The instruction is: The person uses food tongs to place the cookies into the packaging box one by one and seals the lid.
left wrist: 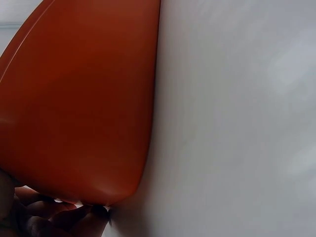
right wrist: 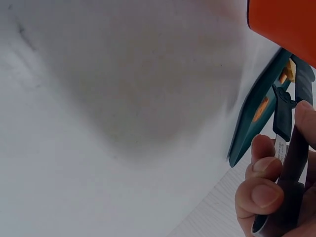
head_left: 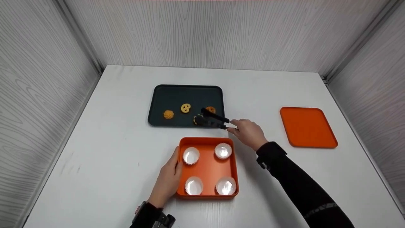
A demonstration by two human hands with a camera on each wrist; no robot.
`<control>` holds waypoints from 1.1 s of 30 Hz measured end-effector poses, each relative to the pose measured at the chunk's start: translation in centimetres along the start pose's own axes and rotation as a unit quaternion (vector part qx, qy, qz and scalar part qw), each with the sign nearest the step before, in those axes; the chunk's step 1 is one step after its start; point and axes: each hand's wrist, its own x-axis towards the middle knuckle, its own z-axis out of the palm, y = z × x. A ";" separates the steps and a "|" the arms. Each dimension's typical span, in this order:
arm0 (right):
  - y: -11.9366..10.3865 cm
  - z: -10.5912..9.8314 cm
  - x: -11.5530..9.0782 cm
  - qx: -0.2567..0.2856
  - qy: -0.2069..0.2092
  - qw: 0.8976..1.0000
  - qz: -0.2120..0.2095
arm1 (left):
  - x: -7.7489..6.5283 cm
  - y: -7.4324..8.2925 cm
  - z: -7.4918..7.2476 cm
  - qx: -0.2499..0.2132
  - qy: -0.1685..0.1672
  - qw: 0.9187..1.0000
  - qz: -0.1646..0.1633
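Note:
My left hand (head_left: 167, 179) holds an orange square box (head_left: 207, 171) at its left wall; in the left wrist view its fingers (left wrist: 54, 215) lie against the box's corner. Several white paper baking cups (head_left: 191, 155) sit in the box, one by each corner. My right hand (head_left: 250, 133) grips black tongs (head_left: 216, 117), their arms spread over the right part of a dark green tray (head_left: 186, 91). The lower tong arm partly covers a cookie (head_left: 195, 121). Behind the upper arm lies a brown ring-shaped cookie (head_left: 211, 109). A pretzel-shaped cookie (head_left: 185, 108) and a swirled cookie (head_left: 168, 114) lie further left.
A flat orange lid or tray (head_left: 308, 126) lies on the white table (head_left: 104, 142) to the right, beyond my right forearm. Grey wood-grain panels (head_left: 202, 34) stand around the table's back and sides. The box stands just in front of the green tray.

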 end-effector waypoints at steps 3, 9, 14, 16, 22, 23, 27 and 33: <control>-0.2 0.1 0.1 -0.002 0.004 1.000 -0.002 | 0.1 0.0 0.0 0.002 -0.001 1.000 -0.003; -0.4 0.0 0.1 -0.005 0.015 1.000 -0.022 | 0.0 -0.1 0.0 0.001 0.010 1.000 0.008; -0.5 -0.2 0.1 0.006 0.024 0.999 -0.028 | -0.1 0.0 0.1 0.001 0.017 0.999 0.037; -0.5 -0.1 0.0 0.012 0.025 0.999 -0.030 | -0.1 -0.1 0.1 0.001 0.015 0.999 0.034; -0.6 0.4 -0.6 0.012 0.043 0.998 -0.041 | -0.4 -0.4 0.2 0.003 0.009 1.000 0.017; -0.6 0.5 -0.7 0.010 0.046 0.998 -0.040 | -0.4 -0.4 0.2 0.004 0.009 1.000 0.018; -0.6 0.4 -0.9 0.002 0.060 0.997 -0.042 | -0.4 -0.5 0.2 0.004 0.011 1.000 0.019; 0.0 -0.1 -1.2 0.019 0.098 0.993 -0.058 | -0.3 -0.3 0.0 0.001 0.013 1.000 0.023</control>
